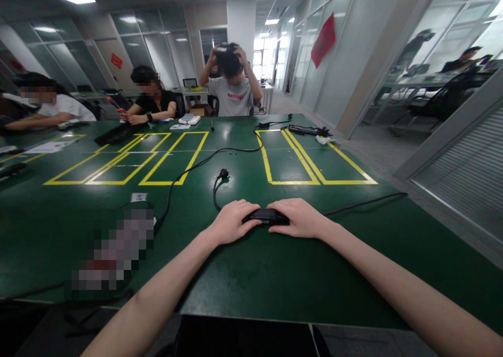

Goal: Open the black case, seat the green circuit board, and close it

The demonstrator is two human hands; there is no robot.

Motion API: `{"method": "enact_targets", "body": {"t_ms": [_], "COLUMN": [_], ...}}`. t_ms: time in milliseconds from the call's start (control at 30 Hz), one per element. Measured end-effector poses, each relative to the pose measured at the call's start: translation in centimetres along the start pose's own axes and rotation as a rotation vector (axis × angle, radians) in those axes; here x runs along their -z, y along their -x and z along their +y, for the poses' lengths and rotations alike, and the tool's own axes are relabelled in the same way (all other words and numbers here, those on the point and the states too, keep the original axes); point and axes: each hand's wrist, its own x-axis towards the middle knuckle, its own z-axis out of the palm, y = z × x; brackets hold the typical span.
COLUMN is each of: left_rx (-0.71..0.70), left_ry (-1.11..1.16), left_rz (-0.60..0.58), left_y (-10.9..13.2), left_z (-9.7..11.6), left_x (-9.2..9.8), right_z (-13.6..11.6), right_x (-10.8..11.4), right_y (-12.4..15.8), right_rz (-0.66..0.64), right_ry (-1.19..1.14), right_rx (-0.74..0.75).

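A black power adapter [269, 217] lies on the green table, gripped at both ends. My left hand [237, 222] is closed around its left end, thumb along the near side. Around the right end, my right hand [297, 218] is closed in the same way, and the fingers of both hands almost meet on top. Beyond my left hand stands a black power plug [223, 174], its cord [215, 193] curving back towards that hand. From behind my right wrist a thin black cable [367, 204] runs out to the right. Both palms hide most of the adapter.
Yellow tape outlines [294, 182] mark the green table [243, 283]. A long black cable [192, 165] crosses to a blurred-out object [118, 247] at the left, near a small label [139, 197]. A folded black tripod-like item [308, 130] lies far right. Several people [231, 84] sit beyond.
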Motion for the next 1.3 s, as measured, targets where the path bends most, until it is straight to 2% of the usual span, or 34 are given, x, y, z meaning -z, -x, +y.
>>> {"method": "enact_targets", "body": {"t_ms": [533,700,900,1033,1167,1300], "left_rx": [-0.012,0.008,0.023,0.029,-0.019,-0.137], "left_ry": [-0.027,-0.018,-0.048,-0.019,-0.087,-0.14], "left_rz": [-0.054,-0.006,-0.017,0.029,0.015,0.002], "left_y": [0.0,0.0,0.0,0.0,-0.1,-0.1], "left_z": [0.3,0.3,0.5,0.6,0.5,0.5], "left_x": [-0.2,-0.1,0.0,0.1,0.3,0.2], "right_z": [-1.3,-1.3,-1.3,-1.5,-1.6,-1.6], "right_x": [0.4,0.3,0.2,0.0,0.3,0.5], "right_y": [-0.2,-0.1,-0.2,-0.1,0.0,0.1], "right_rz": [0.002,0.04,0.058,0.087,0.037,-0.097], "right_ry": [0.08,0.091,0.036,-0.002,-0.196,-0.621], "right_rx": [0.026,0.035,0.076,0.036,-0.071,-0.212]}}
